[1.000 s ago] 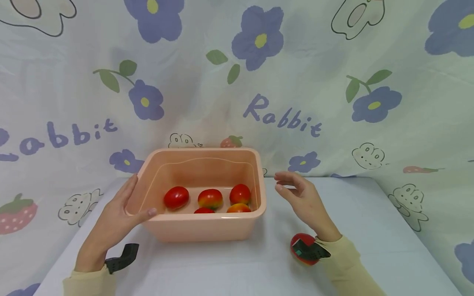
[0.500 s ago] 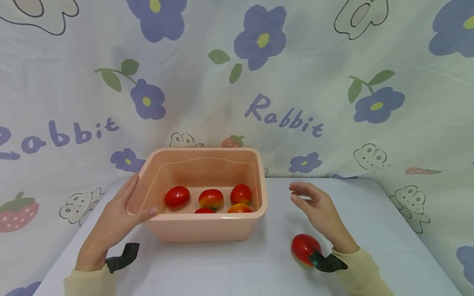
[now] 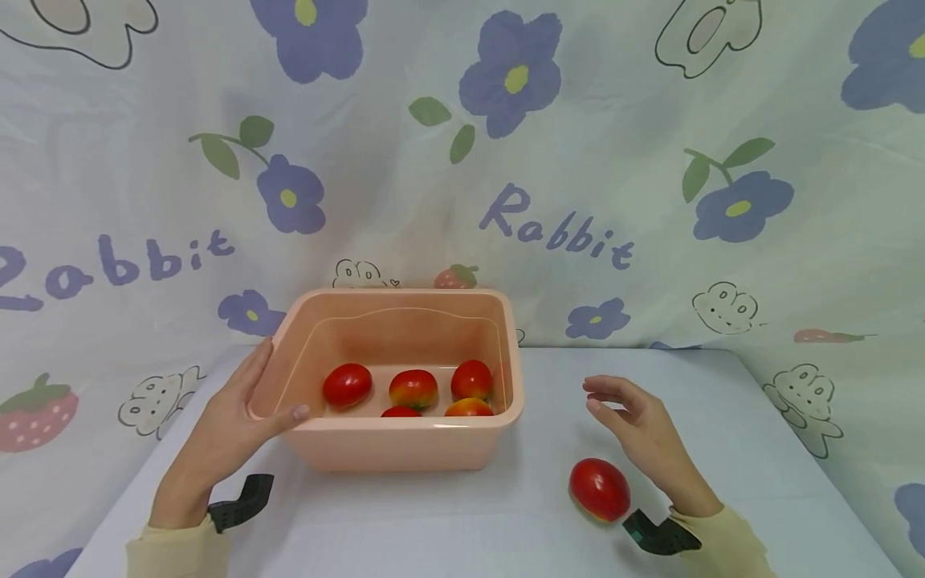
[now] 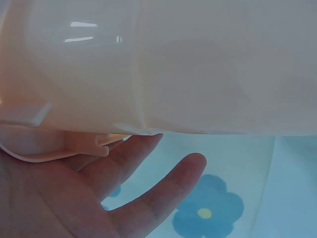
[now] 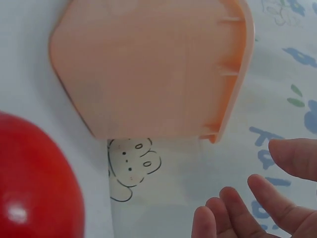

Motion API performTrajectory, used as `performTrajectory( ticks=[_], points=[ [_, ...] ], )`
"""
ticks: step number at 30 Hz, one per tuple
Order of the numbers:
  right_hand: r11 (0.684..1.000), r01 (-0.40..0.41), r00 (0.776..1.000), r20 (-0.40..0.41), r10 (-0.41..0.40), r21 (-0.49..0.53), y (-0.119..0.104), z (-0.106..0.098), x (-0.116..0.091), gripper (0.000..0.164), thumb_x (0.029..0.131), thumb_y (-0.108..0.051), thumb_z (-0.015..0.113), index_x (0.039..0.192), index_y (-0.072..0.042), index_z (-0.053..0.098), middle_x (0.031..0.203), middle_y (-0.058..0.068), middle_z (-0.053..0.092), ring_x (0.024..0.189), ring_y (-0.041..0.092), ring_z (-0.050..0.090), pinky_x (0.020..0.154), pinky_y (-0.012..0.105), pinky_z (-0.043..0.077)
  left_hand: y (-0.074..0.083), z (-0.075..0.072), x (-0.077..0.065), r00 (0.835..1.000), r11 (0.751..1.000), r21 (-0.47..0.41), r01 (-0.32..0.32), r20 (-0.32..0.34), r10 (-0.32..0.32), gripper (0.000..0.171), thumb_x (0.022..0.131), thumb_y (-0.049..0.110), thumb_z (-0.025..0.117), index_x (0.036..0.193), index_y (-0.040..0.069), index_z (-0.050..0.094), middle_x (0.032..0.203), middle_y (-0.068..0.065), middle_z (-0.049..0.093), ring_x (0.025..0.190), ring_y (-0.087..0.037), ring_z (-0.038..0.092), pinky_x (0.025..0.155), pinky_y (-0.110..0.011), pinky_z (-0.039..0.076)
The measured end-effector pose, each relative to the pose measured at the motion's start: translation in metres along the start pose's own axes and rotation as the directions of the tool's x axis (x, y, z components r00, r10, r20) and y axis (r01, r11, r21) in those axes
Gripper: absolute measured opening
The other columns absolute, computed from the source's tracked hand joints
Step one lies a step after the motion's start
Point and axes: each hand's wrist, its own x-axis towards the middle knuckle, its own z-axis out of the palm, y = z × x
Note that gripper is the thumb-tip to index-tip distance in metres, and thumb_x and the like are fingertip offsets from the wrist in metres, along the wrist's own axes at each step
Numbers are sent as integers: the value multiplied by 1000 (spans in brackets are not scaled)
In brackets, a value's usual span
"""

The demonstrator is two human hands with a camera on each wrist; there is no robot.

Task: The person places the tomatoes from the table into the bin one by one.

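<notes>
A peach-coloured plastic bin [image 3: 390, 446] stands on the white table, holding several red tomatoes [image 3: 348, 386], some tinged yellow-green. My left hand [image 3: 220, 433] grips its left end, the thumb over the front rim and the fingers along the outer side; the left wrist view shows those fingers [image 4: 143, 168] against the bin's wall. A single red tomato [image 3: 600, 490] lies on the table right of the bin. Just beyond and to the right of it, my right hand [image 3: 643, 433] hovers with loosely bent fingers, holding nothing. In the right wrist view this tomato [image 5: 34, 183] is partly cut off.
Behind the table [image 3: 462, 530] hangs a pale cloth [image 3: 405, 217] printed with blue flowers, rabbits and lettering. The bin's back rim is close to it. A black wrist camera mount sits on each wrist [image 3: 242, 502].
My right hand has moved right and toward me, away from the bin, uncovering the loose tomato. My left hand and the bin have stayed in place.
</notes>
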Motion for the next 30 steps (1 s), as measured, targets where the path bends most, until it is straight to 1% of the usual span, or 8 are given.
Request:
performTrajectory(
  ticks=[5, 8, 13, 16, 20, 24, 27, 30],
  points=[
    [1000, -12, 1000, -6, 11, -4, 7, -3, -7, 35, 100, -24, 65, 131, -8, 63, 127, 7, 66, 115, 23, 61, 89, 18, 52, -1, 0, -1, 1000, 1000, -1, 2, 3, -2, 108, 87, 42, 75, 163, 20, 3, 167, -18, 12, 140, -55, 30, 98, -80, 32],
    [1000, -22, 1000, -3, 22, -18, 11, -5, -11, 34, 100, -25, 64, 130, -9, 63, 126, 8, 66, 113, 19, 62, 88, 19, 53, -1, -1, -1, 1000, 1000, 2, 3, 3, -3, 108, 87, 42, 75, 163, 20, 3, 167, -18, 11, 140, -55, 28, 98, -80, 31],
    [998, -52, 999, 5, 52, -31, 19, -8, -18, 34, 100, -25, 65, 130, -10, 63, 126, 7, 65, 110, 11, 61, 87, 19, 53, 0, -1, 0, 1000, 1000, 9, 9, 2, -9, 107, 87, 43, 75, 163, 22, 3, 167, -18, 13, 140, -55, 30, 98, -80, 33],
    [997, -69, 998, 5, 69, -31, 22, -10, -21, 35, 100, -26, 65, 130, -9, 62, 127, 8, 65, 111, 13, 61, 86, 19, 53, 0, -1, 0, 1000, 1000, 9, 8, 1, -8, 107, 87, 43, 75, 163, 22, 4, 167, -18, 13, 140, -54, 30, 98, -80, 32],
    [994, -106, 994, 7, 106, -36, 24, -12, -25, 36, 100, -27, 64, 131, -9, 62, 128, 11, 65, 113, 22, 61, 86, 19, 53, 0, -2, 0, 1000, 1000, 10, 6, -2, -6, 107, 87, 43, 75, 163, 22, 3, 167, -18, 13, 140, -55, 30, 98, -80, 32],
    [988, -151, 988, 7, 151, -30, 27, -13, -29, 39, 100, -27, 65, 133, -7, 61, 129, 13, 64, 114, 27, 61, 86, 24, 57, 0, -1, 0, 1000, 1000, 8, 22, 1, -22, 108, 87, 44, 75, 163, 24, 2, 167, -18, 13, 140, -55, 30, 98, -79, 33],
    [984, -174, 985, 8, 175, -22, 30, -13, -33, 41, 99, -28, 65, 134, -5, 60, 130, 14, 63, 114, 26, 62, 87, 30, 59, 1, 1, 1, 999, 999, 9, 42, 5, -42, 109, 86, 47, 75, 163, 25, 1, 166, -19, 14, 139, -54, 31, 97, -79, 34],
    [982, -187, 982, 10, 187, -16, 33, -14, -36, 43, 99, -28, 65, 135, -5, 59, 131, 15, 63, 112, 20, 62, 86, 28, 59, 1, 1, 2, 999, 999, 12, 47, 7, -47, 109, 86, 47, 75, 163, 26, 0, 167, -18, 13, 140, -54, 30, 97, -79, 34]
  ],
)
